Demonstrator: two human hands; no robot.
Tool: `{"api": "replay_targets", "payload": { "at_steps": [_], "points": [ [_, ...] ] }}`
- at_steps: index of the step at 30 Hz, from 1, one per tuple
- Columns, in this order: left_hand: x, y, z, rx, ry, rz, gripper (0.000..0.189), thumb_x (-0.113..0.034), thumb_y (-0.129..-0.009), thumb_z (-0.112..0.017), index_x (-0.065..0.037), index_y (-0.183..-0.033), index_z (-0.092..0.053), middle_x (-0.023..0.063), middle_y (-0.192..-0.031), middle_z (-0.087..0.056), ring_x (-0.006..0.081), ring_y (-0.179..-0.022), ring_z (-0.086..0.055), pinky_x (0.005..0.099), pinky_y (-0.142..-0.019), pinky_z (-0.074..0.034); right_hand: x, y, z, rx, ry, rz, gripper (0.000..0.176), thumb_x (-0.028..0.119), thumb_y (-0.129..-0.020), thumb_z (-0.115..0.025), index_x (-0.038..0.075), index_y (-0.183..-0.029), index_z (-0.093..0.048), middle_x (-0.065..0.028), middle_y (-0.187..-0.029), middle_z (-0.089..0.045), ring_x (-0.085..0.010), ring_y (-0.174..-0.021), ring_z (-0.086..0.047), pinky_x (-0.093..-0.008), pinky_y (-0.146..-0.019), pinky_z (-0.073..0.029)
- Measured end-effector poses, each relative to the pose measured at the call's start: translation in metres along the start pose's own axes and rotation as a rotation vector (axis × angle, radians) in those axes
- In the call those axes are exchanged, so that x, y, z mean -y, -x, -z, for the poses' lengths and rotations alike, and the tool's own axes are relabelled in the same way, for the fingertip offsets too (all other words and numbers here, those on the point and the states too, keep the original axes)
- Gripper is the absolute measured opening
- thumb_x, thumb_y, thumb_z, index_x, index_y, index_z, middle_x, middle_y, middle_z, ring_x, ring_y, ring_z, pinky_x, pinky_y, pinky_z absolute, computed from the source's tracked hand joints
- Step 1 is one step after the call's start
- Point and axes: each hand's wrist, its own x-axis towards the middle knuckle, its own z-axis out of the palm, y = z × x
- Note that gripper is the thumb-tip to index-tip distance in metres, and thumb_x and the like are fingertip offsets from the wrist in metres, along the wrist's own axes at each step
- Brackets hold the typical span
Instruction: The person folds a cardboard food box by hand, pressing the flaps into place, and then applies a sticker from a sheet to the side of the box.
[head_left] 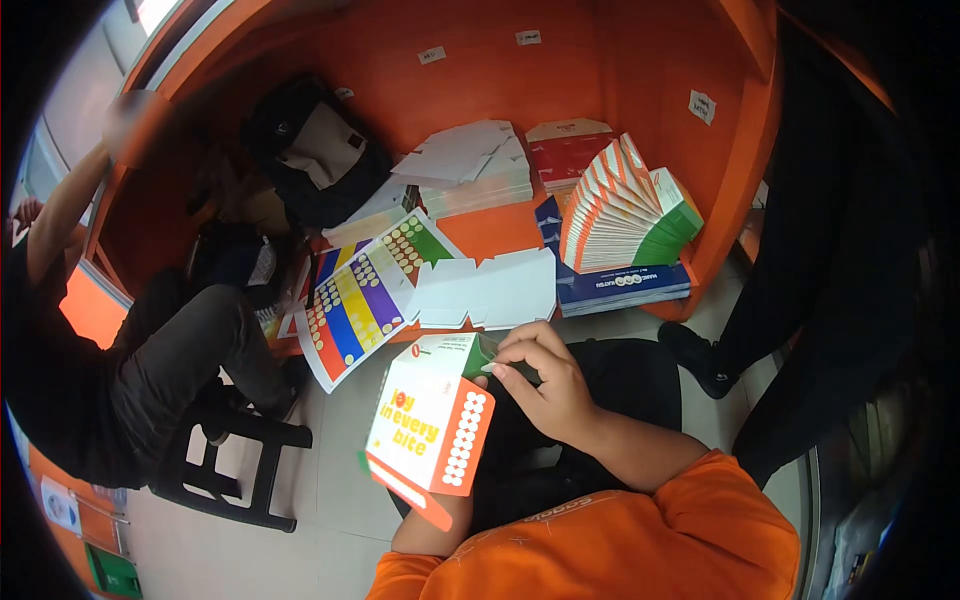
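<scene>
A partly folded cardboard food box (pixel 425 410), white, orange and green with "joy in every bite" printed on it, is held over my lap. My right hand (pixel 545 385) pinches its green end flap between thumb and fingers. Behind the box my left hand is mostly hidden; only my left forearm (pixel 428 535) shows below, with what looks like a thumb tip at the box's right edge. An orange strip-like flap (pixel 420 500) sticks out at the lower side. Just beyond the box lies a flat white unfolded box blank (pixel 490 288).
On the orange shelf are a colourful printed sheet (pixel 360 300), stacked white blanks (pixel 470 170), fanned cartons (pixel 610 215) and blue cartons (pixel 625 288). A backpack (pixel 315 150) stands behind. One person sits left by a black stool (pixel 245 460); another's dark-clothed leg (pixel 800 250) is at right.
</scene>
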Motion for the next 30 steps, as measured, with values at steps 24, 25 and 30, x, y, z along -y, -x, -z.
{"api": "replay_targets", "payload": {
  "at_steps": [24,25,30],
  "points": [
    [-0.019,-0.089,0.091,-0.294,-0.094,-0.272,0.028,-0.016,-0.085,-0.058,-0.006,-0.11,-0.05,0.0083,-0.102,-0.053,0.0164,-0.093,-0.052,0.0308,-0.077,-0.043,-0.001,0.001,-0.008,-0.161,0.276,0.23,0.023,0.003,-0.058,-0.07,0.008,-0.075,-0.056,-0.0049,-0.082,-0.055,-0.0211,-0.076,-0.052,-0.0343,-0.075,-0.034],
    [-0.023,-0.093,0.098,-0.31,-0.1,-0.288,0.028,-0.016,-0.085,-0.058,-0.006,-0.11,-0.05,0.0082,-0.102,-0.053,0.0164,-0.093,-0.052,0.0308,-0.077,-0.043,0.0,0.003,-0.008,-0.147,0.25,0.2,0.022,0.002,-0.059,-0.07,0.007,-0.075,-0.055,-0.0055,-0.082,-0.055,-0.0213,-0.077,-0.052,-0.0339,-0.076,-0.034],
    [-0.027,-0.102,0.096,-0.314,-0.053,-0.309,0.029,-0.016,-0.085,-0.058,-0.006,-0.111,-0.05,0.0081,-0.103,-0.053,0.0163,-0.093,-0.052,0.0307,-0.077,-0.043,-0.001,0.007,-0.013,-0.145,0.185,0.157,0.019,0.003,-0.063,-0.07,0.006,-0.075,-0.055,-0.0051,-0.082,-0.056,-0.0204,-0.08,-0.053,-0.0332,-0.077,-0.033]
  ]
}}
